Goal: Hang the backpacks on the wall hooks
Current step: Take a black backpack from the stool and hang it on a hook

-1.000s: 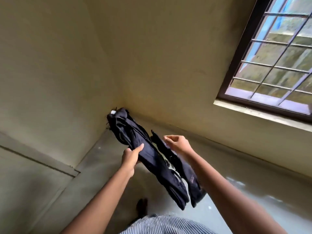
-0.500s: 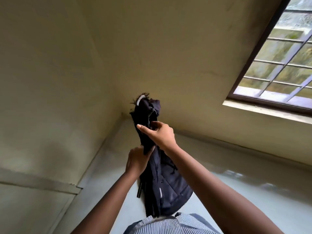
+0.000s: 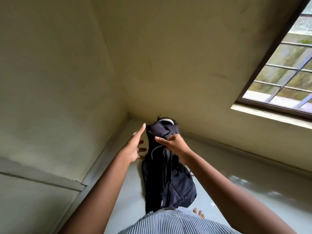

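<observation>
Bare room corner: two yellowish-cream walls (image 3: 168,48) meet at a vertical seam, with grey glossy floor (image 3: 253,191) below. Barred window (image 3: 287,73) with a dark brown frame upper right, pale sill (image 3: 270,114) under it. Left wall carries a grey horizontal band (image 3: 42,179) low down. Backpack (image 3: 179,188): dark navy, off the floor, held up in front of the right-hand wall just beside the corner. Its top end points up toward the wall, with a pale grey loop (image 3: 166,119) at the crown. The body hangs down, its lower end reaching the striped shirt (image 3: 177,223) at frame bottom. Can't tell whether the top touches the wall. Right grip (image 3: 173,144): clamped on the pack, fingers and thumb curled round a fold of fabric or strap just below the top. Left grip (image 3: 135,147): flat and unclenched, fingers straight and spread, palm facing the pack's left side, holding nothing. Index fingertip (image 3: 144,125) sits at the left edge of the pack's top, contact unclear. Both forearms are bare, reaching up from the lower frame edge. Bare toes (image 3: 199,213) on the floor, right of the pack's lower end. Frame is soft with motion blur, so the pack's zips and straps don't resolve beyond pale trim lines along its front.
</observation>
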### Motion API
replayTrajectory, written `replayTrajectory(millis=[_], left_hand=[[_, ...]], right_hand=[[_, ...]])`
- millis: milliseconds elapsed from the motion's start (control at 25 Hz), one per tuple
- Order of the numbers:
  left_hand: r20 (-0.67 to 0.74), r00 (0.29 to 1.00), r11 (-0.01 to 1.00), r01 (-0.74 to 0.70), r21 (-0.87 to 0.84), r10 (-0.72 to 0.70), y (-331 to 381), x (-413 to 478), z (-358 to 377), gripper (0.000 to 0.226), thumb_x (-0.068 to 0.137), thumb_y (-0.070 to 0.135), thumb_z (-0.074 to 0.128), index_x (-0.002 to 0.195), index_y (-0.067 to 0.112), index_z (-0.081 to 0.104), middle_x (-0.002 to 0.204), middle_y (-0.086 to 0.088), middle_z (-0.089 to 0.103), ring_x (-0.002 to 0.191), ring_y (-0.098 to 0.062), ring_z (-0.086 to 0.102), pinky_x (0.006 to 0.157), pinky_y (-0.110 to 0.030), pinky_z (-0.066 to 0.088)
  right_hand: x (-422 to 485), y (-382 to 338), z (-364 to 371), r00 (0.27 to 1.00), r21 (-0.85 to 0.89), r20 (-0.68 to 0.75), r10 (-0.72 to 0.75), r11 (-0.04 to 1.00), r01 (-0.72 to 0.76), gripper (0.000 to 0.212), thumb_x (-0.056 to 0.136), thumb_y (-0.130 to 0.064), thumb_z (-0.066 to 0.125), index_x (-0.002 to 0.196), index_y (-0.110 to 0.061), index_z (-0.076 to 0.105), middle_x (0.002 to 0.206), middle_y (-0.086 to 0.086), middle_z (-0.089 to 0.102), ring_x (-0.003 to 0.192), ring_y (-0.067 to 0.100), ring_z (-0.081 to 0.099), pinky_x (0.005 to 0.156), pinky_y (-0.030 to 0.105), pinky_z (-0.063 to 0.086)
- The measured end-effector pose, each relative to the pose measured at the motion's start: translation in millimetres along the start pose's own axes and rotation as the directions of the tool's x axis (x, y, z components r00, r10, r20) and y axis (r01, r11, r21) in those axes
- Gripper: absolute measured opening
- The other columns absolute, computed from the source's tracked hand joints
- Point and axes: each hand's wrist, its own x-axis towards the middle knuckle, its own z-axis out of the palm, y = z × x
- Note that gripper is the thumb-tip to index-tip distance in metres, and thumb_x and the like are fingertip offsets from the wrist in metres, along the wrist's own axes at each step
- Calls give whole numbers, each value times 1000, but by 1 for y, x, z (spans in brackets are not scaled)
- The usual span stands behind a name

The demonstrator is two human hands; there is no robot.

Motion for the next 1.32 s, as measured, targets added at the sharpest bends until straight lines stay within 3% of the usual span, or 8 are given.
replayTrajectory(millis=[120, 280, 480, 720, 880, 1040, 1200, 1320], left_hand=[[95, 993, 994, 83, -77, -76, 9, 10, 16, 50, 78, 56, 59, 105, 14, 65, 84, -10, 68, 72, -22, 64, 57, -30, 52], [-197, 971, 982, -157, -109, 134, -12, 28, 7, 36, 84, -3, 58, 118, 7, 56, 86, -16, 63, 43, -9, 58, 41, -17, 48], [-161, 954, 961, -268, -71, 254, -46, 28, -11, 43, 86, -13, 50, 129, -8, 48, 131, -28, 53, 96, -22, 56, 63, -16, 51], [77, 903, 866, -427, 262, 422, -51, 6, -32, 43, 85, -12, 53, 127, -5, 51, 120, -9, 58, 107, -15, 53, 78, -4, 47], [96, 877, 794, -469, 387, 471, -56, -3, -33, 43, 84, -14, 52, 125, -1, 55, 118, -4, 60, 107, -12, 56, 82, -2, 46], [86, 931, 867, -361, 344, 354, -68, -3, -27, 36, 90, -1, 52, 121, 14, 61, 118, -4, 66, 113, -17, 59, 97, -28, 44], [19, 890, 769, -405, 495, 456, -57, 6, -34, 36, 92, 2, 48, 125, 13, 57, 128, -8, 61, 119, -21, 58, 99, -28, 41], [315, 796, 585, -597, 550, 516, -40, 2, -36, 59, 87, -6, 51, 139, 19, 41, 141, 3, 44, 132, -10, 41, 107, -21, 30]], right_hand=[[-10, -2, 4, 965, -369, 109, -238, 892, 261, 62, 81, -35, 69, 45, -18, 21, 45, -2, 23, 41, 11, 20, 42, 25, 19], [-17, 5, 8, 941, -365, 148, -305, 867, 339, 47, 87, -33, 62, 49, -20, 37, 52, -5, 37, 55, 12, 37, 54, 26, 23], [-28, 34, 6, 982, 337, -147, 118, 940, -63, 25, 85, -32, 64, 73, -12, 73, 64, -2, 64, 63, 5, 53, 64, 19, 44], [-23, 16, 10, 919, 433, 205, 337, 811, -394, 25, 83, -36, 66, 70, -17, 56, 63, 1, 50, 48, 6, 46, 50, 14, 44], [-27, 7, 27, 954, 382, 196, 229, 878, -289, 27, 85, -27, 66, 65, -21, 48, 58, 0, 40, 51, 10, 35, 48, 21, 26], [-22, -13, 32, 950, 583, 286, 129, 763, -279, 30, 97, -9, 43, 67, -11, 49, 51, 1, 61, 42, 8, 56, 43, 14, 44], [-22, -16, 34, 958, 438, 227, 176, 860, -262, 32, 96, 1, 38, 68, -12, 39, 61, 5, 34, 50, 13, 33, 41, 15, 32], [-29, -23, 31, 940, 312, 335, 68, 933, -179, 18, 95, -3, 44, 80, -12, 47, 62, 3, 37, 53, 11, 34, 45, 13, 33]])
